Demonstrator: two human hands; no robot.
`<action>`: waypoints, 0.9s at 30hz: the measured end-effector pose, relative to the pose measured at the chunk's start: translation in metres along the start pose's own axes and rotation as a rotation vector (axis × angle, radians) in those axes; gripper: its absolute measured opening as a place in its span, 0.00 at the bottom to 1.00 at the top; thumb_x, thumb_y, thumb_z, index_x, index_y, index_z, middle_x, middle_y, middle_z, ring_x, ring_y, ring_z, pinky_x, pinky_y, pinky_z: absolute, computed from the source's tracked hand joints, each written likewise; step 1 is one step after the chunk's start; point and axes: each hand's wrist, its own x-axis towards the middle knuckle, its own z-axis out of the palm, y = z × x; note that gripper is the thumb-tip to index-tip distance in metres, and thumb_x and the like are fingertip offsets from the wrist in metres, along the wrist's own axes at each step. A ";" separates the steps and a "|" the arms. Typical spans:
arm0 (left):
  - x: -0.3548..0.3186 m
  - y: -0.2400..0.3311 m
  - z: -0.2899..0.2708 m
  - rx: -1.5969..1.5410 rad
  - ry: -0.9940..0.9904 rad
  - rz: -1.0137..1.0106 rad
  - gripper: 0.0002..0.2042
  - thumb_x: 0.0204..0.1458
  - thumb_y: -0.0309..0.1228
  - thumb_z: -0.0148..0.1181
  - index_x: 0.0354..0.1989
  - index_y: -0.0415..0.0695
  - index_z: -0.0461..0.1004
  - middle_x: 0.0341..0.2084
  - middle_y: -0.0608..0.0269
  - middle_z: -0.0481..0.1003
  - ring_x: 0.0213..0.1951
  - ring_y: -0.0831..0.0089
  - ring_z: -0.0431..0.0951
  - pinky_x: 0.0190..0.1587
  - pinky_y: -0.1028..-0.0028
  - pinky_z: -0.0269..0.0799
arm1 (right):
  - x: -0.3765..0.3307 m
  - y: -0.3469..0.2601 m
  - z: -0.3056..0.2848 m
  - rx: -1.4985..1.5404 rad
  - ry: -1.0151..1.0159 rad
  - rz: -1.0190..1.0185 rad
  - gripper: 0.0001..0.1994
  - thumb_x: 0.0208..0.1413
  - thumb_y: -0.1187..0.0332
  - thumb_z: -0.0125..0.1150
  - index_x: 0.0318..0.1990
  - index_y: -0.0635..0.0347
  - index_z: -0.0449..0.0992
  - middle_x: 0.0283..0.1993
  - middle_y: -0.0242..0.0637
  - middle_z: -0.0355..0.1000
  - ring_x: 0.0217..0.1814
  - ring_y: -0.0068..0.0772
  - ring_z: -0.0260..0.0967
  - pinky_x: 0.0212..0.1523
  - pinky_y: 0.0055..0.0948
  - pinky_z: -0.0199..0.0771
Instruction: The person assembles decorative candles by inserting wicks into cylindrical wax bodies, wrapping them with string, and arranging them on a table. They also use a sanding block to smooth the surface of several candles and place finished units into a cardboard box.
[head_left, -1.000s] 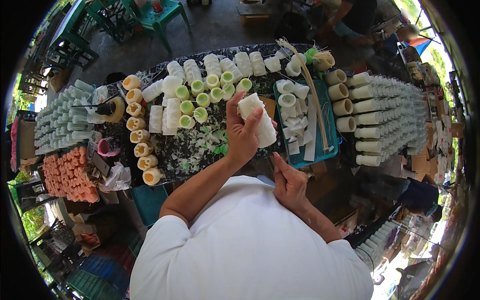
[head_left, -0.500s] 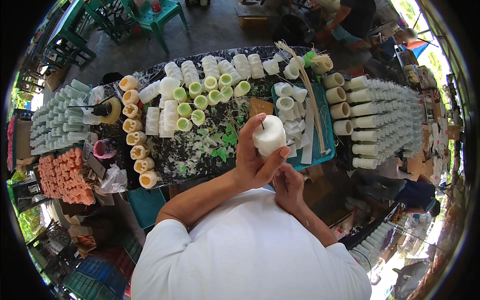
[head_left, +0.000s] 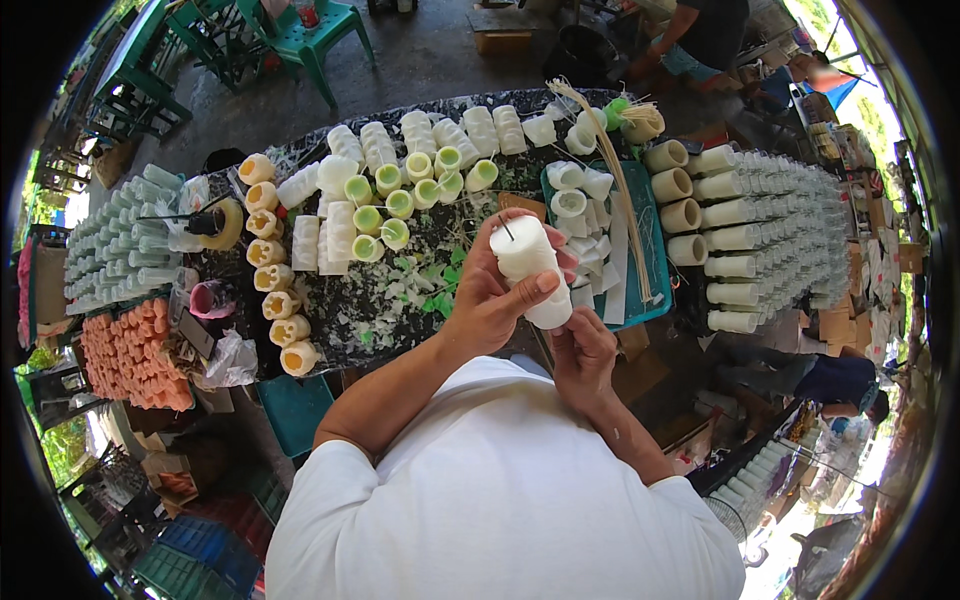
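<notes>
A white pillar candle [head_left: 528,262] with a twisted, wavy side is held over the table's near edge. A dark thin wick or pin sticks up from its top end. My left hand [head_left: 490,300] wraps round the candle, thumb across its side. Close by the candle's lower end is my right hand [head_left: 584,352], its thumb and fingers pinched together; what they hold, if anything, is hidden. Beyond, several white candles with green insides [head_left: 396,204] and wicks stand by plain white wavy candles [head_left: 378,145]. Green and white scraps [head_left: 440,290] lie on the dark table.
On the right, a teal tray [head_left: 655,215] holds white pieces, with long pale wicks [head_left: 612,180] across it. Rows of glass tubes [head_left: 770,240] stand beyond. Cream scalloped candle cups [head_left: 268,250] line the table's left, past them peach-coloured pieces [head_left: 135,350]. Other people work farther off.
The candle has tipped so that more of its side shows, and my left hand has shifted slightly left and turned with it. My right hand's fingers now show below the candle's lower end.
</notes>
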 end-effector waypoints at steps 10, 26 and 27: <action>-0.003 -0.005 0.001 0.125 0.070 0.069 0.33 0.60 0.24 0.67 0.70 0.50 0.54 0.50 0.55 0.72 0.50 0.64 0.79 0.52 0.59 0.83 | -0.017 0.004 -0.011 -0.044 -0.040 -0.055 0.20 0.56 0.87 0.61 0.56 0.64 0.80 0.33 0.40 0.73 0.31 0.33 0.72 0.33 0.28 0.73; -0.015 -0.016 0.008 0.486 0.069 0.177 0.37 0.59 0.23 0.68 0.71 0.50 0.50 0.49 0.58 0.70 0.45 0.72 0.77 0.45 0.70 0.80 | -0.033 0.004 -0.025 0.120 -0.143 0.024 0.24 0.60 0.87 0.55 0.63 0.62 0.77 0.31 0.32 0.69 0.29 0.22 0.67 0.29 0.24 0.69; -0.018 -0.017 0.009 0.525 0.068 0.174 0.37 0.59 0.23 0.68 0.71 0.50 0.50 0.49 0.58 0.71 0.45 0.73 0.77 0.44 0.70 0.80 | -0.031 -0.001 -0.026 0.129 -0.156 0.057 0.24 0.61 0.87 0.54 0.64 0.61 0.76 0.31 0.31 0.69 0.28 0.21 0.66 0.29 0.24 0.69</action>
